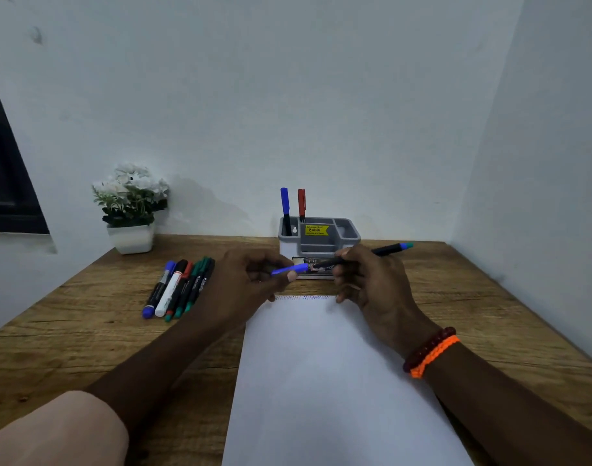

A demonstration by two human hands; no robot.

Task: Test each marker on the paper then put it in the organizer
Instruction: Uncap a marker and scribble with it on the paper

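My right hand point(368, 277) grips a black-barrelled blue marker point(385, 250), tip pointing left, above the top edge of the white paper point(328, 381). My left hand point(251, 280) pinches its blue cap point(289, 270) just left of the tip, close to it. Two short scribbles, one red and one blue point(316, 298), run along the paper's top edge. The grey organizer point(321, 242) stands behind my hands against the wall, with a blue marker point(285, 205) and a red marker point(301, 203) upright in its left compartment. Several markers point(178, 287) lie in a row on the table to the left.
A white pot of white flowers point(131, 210) stands at the back left of the wooden table point(69, 331). White walls close the back and right side. A dark window frame point(5, 183) is at the far left.
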